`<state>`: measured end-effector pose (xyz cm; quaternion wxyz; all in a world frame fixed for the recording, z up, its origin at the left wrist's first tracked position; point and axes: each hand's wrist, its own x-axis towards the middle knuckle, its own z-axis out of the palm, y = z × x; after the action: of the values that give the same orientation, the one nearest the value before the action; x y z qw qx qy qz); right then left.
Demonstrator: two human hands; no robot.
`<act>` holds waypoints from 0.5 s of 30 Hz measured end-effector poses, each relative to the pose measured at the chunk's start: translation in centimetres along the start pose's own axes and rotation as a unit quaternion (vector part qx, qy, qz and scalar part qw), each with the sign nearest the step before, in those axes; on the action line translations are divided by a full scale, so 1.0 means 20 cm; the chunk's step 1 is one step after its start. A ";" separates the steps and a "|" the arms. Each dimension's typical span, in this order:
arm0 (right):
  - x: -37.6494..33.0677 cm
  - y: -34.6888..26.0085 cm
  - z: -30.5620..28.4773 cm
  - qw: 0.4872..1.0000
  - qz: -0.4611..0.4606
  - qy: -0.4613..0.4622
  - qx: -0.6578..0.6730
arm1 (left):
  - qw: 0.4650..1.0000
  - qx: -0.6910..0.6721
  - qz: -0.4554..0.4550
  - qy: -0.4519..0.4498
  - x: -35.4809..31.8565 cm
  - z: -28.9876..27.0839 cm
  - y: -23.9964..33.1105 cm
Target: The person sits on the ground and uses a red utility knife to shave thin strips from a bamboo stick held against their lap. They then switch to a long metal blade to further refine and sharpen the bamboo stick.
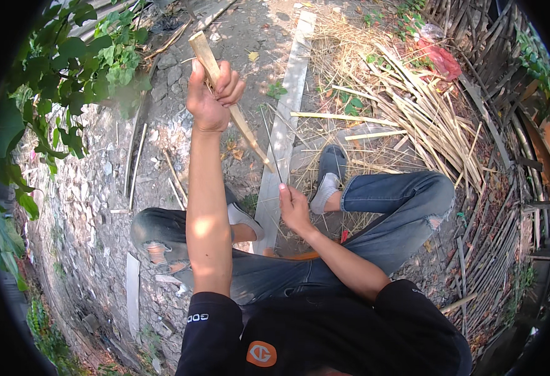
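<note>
Raised ahead of me, my left hand (215, 97) is closed around a pale split bamboo piece (245, 130). Its thick end sticks up past the fingers, and the narrow end slants down to the right over a long grey plank (281, 141). Lower down, between my knees, my right hand (295, 208) grips a thin dark blade (273, 150) that points up and away, near the bamboo's lower end. Its handle is hidden in my fist. I cannot tell whether the blade touches the bamboo.
A heap of split bamboo strips (416, 103) and straw-like shavings lies ahead to the right, beside a red plastic bag (439, 59). Leafy vines (77, 56) hang at the left. A stick fence (500, 232) curves along the right. My bent legs (400, 194) flank the plank.
</note>
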<state>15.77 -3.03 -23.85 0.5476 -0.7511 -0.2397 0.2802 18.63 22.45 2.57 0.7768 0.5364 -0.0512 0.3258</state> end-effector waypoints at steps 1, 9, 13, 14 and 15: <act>-0.02 -0.03 0.00 0.999 -0.047 0.014 -0.005 | 1.000 -0.005 0.001 -0.003 -0.02 -0.03 0.00; 0.06 0.21 0.05 0.989 0.141 0.050 -0.007 | 0.999 -0.025 0.008 -0.024 -0.05 -0.10 0.04; 0.02 0.23 0.06 0.997 -0.020 0.056 -0.038 | 1.000 -0.027 0.007 -0.005 -0.07 -0.17 0.08; 0.02 0.21 0.06 0.998 -0.020 0.045 -0.034 | 0.999 -0.032 0.005 -0.003 -0.08 -0.19 0.09; 0.01 0.22 0.06 0.990 0.137 0.008 0.019 | 0.999 -0.043 -0.003 -0.007 -0.07 -0.21 0.10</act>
<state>15.35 -3.34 -28.44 0.5202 -0.7685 -0.1250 0.3510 15.25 25.90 1.77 0.7998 0.5049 -0.0690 0.3172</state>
